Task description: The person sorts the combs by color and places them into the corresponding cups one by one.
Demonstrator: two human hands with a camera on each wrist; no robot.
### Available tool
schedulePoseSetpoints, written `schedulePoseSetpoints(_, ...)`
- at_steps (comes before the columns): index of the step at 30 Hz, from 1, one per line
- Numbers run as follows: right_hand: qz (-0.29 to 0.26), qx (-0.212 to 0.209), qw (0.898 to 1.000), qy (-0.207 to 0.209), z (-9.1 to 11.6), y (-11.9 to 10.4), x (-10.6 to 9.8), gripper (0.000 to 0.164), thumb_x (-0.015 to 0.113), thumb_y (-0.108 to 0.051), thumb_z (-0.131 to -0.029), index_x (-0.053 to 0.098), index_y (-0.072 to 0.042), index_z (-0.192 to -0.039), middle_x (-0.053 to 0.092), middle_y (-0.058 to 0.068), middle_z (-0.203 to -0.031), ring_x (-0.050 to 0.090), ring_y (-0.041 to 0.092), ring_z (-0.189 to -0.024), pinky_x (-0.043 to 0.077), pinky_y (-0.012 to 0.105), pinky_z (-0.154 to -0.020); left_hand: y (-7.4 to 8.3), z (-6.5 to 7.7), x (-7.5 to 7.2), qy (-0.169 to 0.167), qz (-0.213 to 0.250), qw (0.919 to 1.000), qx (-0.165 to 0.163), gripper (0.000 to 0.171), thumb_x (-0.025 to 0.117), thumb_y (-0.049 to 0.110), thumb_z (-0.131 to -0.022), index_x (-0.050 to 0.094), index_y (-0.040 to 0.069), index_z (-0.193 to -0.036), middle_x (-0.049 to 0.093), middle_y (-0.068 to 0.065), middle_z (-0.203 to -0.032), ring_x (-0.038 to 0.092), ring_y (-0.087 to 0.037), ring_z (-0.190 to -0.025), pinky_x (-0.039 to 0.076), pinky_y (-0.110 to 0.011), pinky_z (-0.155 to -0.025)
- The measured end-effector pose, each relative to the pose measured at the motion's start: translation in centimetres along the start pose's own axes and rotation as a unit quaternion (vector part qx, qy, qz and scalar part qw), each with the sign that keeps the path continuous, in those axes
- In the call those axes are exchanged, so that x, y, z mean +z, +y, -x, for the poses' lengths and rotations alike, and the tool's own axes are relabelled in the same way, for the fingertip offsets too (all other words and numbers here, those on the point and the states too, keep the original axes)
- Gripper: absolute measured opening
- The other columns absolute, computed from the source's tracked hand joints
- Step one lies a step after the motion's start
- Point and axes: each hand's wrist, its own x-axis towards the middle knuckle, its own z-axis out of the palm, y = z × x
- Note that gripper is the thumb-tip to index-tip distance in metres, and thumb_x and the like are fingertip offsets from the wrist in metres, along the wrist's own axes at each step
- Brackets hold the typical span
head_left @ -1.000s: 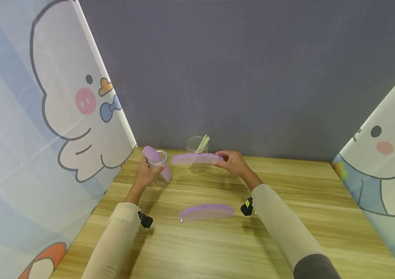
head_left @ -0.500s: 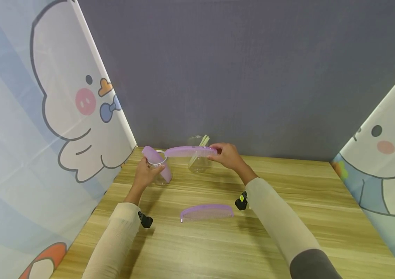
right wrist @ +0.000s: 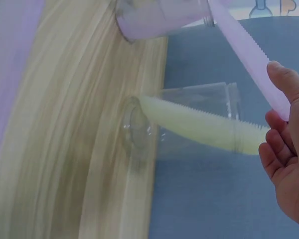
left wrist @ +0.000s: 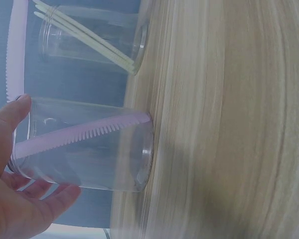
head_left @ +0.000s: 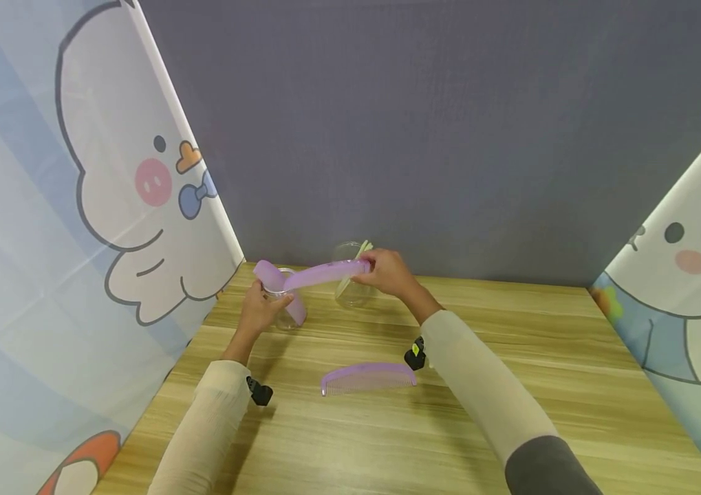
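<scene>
My left hand (head_left: 259,311) grips a clear plastic jar (left wrist: 94,172) near its rim, thumb on one side and fingers on the other. Inside that jar leans a purple comb (left wrist: 79,133), its upper end poking out of the mouth. Between thumb and fingers, my right hand (head_left: 386,272) pinches one end of a second purple comb (head_left: 325,274). This comb slants down leftward, its free end at the jar's mouth; whether it touches the rim I cannot tell. A third purple comb (head_left: 369,378) lies on the table in front of the hands.
Another clear jar (head_left: 353,297) stands behind the right hand's comb, with light green combs (right wrist: 194,124) leaning in it. The wood-grain table (head_left: 511,357) meets a grey backdrop (head_left: 449,137) at the back. Cartoon-printed curtains (head_left: 28,289) flank both sides.
My right hand has moved left with its comb, bringing the free end to the held jar's mouth and tilting it downward. The left hand and its jar have stayed in place.
</scene>
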Motion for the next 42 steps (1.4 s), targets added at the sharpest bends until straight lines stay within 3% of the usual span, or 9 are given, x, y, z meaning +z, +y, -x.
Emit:
schedulePoseSetpoints(5,0.005,0.003,1.0,0.002,-0.8,-1.2,-0.3,0.048,0.083,-0.035,-0.084,0.073,-0.006,-0.121,0.074,0.008,-0.098,0.061,0.019,-0.084,0.052,0.034,-0.075,-0.1,-0.2,0.0,0.005,-0.003,1.0,0.007,0.076,0.079,0.035,-0.088,0.042,-0.007,-0.14,0.055,-0.029,-0.134,0.054,-0.043,-0.126,0.046,-0.056,-0.103)
schedulePoseSetpoints(13,0.012,-0.006,0.999,0.03,-2.1,-3.1,-0.1,0.044,0.084,-0.034,-0.085,0.073,-0.004,-0.115,0.075,0.011,-0.104,0.065,0.024,-0.092,0.053,0.039,-0.084,0.3,0.0,0.1,0.006,-0.004,0.9999,0.014,0.072,0.079,0.033,-0.089,0.045,-0.008,-0.137,0.058,-0.029,-0.13,0.057,-0.042,-0.12,0.048,-0.055,-0.099)
schedulePoseSetpoints(21,-0.016,-0.003,0.999,0.046,-3.5,-6.4,0.4,0.055,0.082,-0.032,-0.087,0.067,-0.002,-0.131,0.074,0.012,-0.116,0.067,0.028,-0.107,0.054,0.04,-0.096,0.4,0.2,0.3,0.0,0.011,0.9999,0.008,0.072,0.079,0.03,-0.089,0.044,-0.008,-0.138,0.058,-0.029,-0.132,0.057,-0.043,-0.123,0.048,-0.055,-0.101)
schedulePoseSetpoints(26,-0.091,-0.019,0.996,-0.001,-3.8,-7.9,0.7,0.065,0.074,-0.031,-0.094,0.05,-0.005,-0.149,0.065,0.01,-0.139,0.064,0.03,-0.119,0.054,0.042,-0.101,0.2,0.0,0.3,-0.004,0.016,0.9998,0.007,0.074,0.078,0.032,-0.09,0.041,-0.007,-0.141,0.056,-0.029,-0.135,0.056,-0.045,-0.126,0.047,-0.057,-0.104)
schedulePoseSetpoints(30,-0.102,-0.036,0.993,-0.052,-3.6,-7.9,1.0,0.068,0.068,-0.031,-0.099,0.039,-0.01,-0.157,0.052,0.008,-0.154,0.059,0.03,-0.129,0.054,0.044,-0.102,0.1,-0.1,0.3,-0.006,0.028,0.9996,0.01,0.074,0.079,0.032,-0.089,0.042,-0.006,-0.141,0.056,-0.028,-0.136,0.056,-0.045,-0.127,0.047,-0.057,-0.105)
schedulePoseSetpoints(37,-0.093,-0.025,0.992,-0.08,-3.4,-7.1,1.5,0.068,0.065,-0.031,-0.101,0.035,-0.012,-0.159,0.043,0.006,-0.161,0.055,0.029,-0.136,0.051,0.044,-0.108,0.0,-0.1,0.1,-0.004,0.02,0.9998,0.01,0.076,0.079,0.033,-0.089,0.041,-0.006,-0.142,0.055,-0.029,-0.137,0.055,-0.045,-0.128,0.046,-0.058,-0.106)
schedulePoseSetpoints(42,-0.078,-0.034,0.993,-0.085,-3.2,-6.7,1.6,0.064,0.065,-0.031,-0.1,0.042,-0.006,-0.155,0.05,0.012,-0.155,0.057,0.033,-0.131,0.051,0.045,-0.106,0.0,0.0,0.1,-0.002,0.017,0.9998,0.008,0.078,0.078,0.034,-0.089,0.04,-0.007,-0.143,0.054,-0.03,-0.138,0.053,-0.046,-0.129,0.045,-0.059,-0.107)
